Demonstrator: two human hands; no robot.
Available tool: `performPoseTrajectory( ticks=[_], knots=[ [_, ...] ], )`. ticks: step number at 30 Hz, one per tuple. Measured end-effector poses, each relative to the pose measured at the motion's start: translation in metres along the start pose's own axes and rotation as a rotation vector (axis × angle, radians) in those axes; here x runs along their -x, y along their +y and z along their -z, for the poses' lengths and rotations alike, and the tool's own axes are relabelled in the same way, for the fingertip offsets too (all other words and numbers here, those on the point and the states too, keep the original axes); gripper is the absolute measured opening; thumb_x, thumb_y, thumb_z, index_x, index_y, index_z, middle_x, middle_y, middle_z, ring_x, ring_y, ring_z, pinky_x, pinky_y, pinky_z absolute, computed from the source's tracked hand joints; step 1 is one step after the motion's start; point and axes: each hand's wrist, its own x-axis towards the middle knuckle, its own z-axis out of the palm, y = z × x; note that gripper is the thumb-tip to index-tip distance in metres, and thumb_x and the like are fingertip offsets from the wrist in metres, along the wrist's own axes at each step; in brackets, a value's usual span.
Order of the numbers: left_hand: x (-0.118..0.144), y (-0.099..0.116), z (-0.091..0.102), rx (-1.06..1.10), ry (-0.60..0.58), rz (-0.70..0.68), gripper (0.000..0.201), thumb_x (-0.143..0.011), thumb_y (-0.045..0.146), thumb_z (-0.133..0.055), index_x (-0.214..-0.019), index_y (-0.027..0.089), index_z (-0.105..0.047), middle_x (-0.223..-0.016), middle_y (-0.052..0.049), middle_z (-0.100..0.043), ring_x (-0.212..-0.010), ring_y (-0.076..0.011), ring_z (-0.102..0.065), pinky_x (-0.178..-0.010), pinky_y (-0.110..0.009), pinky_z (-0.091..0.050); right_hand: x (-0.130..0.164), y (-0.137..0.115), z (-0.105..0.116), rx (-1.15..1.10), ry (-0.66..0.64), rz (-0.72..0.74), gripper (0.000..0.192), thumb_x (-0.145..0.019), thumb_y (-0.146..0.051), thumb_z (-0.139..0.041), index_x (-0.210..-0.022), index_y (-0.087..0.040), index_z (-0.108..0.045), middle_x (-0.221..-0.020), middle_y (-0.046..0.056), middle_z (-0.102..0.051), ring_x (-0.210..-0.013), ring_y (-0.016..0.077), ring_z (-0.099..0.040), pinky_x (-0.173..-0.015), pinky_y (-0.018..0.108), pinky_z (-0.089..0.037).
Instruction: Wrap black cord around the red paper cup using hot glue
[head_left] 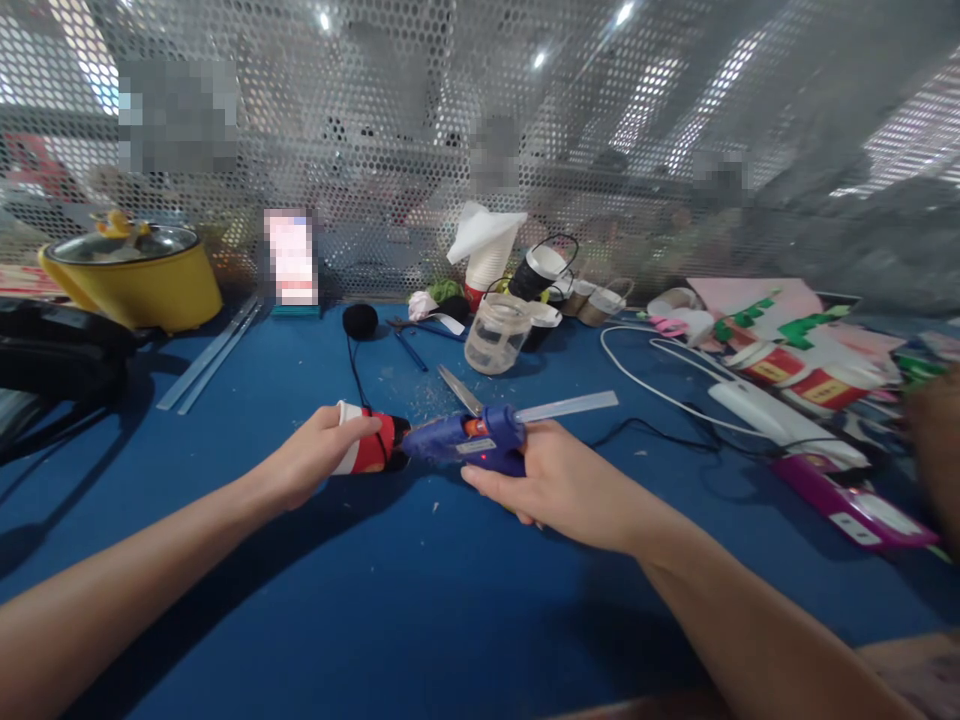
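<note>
My left hand (319, 455) is closed around a small paper cup (365, 455), white and red with a black band at its right end. The cup lies on its side, held just over the blue table. Black yarn runs from it to a black yarn ball (360, 321) behind. My right hand (562, 480) grips a blue hot glue gun (457, 443) by its handle, with a small red light lit. Its nozzle points left and meets the cup's dark end; whether it touches is unclear. A clear glue stick (570, 405) sticks out of the gun's back.
Scissors (460, 390) lie behind the glue gun, near a clear plastic jar (496, 335) and several cups. A yellow pot (135, 285) and loose glue sticks (206, 360) are at left. At right are a purple power strip (855, 500), cables and decorated cups. Perforated metal backs the table.
</note>
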Motion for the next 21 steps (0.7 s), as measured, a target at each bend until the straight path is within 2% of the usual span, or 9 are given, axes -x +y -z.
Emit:
performPoseTrajectory(
  ticks=[8,15,21],
  knots=[
    [0.004,0.0,0.004,-0.37,0.056,-0.305,0.028,-0.071,0.037,-0.043,-0.052,0.017,-0.038,-0.047,0.006,-0.031,-0.043,-0.0067,-0.027,-0.042,-0.02,-0.021,0.0,0.001,0.007,-0.131,-0.039,0.005,0.025,-0.074,-0.036,-0.045,-0.058,-0.017,-0.046,-0.043,-0.003,-0.045,-0.038,0.0083,-0.044,-0.04,0.019,-0.038],
    [0.006,-0.002,0.004,-0.477,0.024,-0.378,0.025,-0.072,0.036,-0.039,-0.055,0.017,-0.039,-0.051,0.005,-0.03,-0.046,-0.0077,-0.027,-0.044,-0.02,-0.023,-0.002,0.004,0.01,-0.153,0.045,0.04,0.025,-0.075,-0.034,-0.047,-0.058,-0.015,-0.05,-0.038,-0.004,-0.044,-0.036,0.0071,-0.042,-0.039,0.018,-0.037],
    [0.007,-0.005,0.003,-0.523,0.005,-0.434,0.025,-0.074,0.034,-0.038,-0.055,0.017,-0.039,-0.049,0.006,-0.027,-0.045,-0.0069,-0.025,-0.043,-0.02,-0.023,-0.003,0.005,0.011,-0.15,0.066,0.051,0.025,-0.076,-0.033,-0.046,-0.058,-0.015,-0.05,-0.036,-0.005,-0.043,-0.034,0.007,-0.041,-0.039,0.018,-0.037]
  ],
)
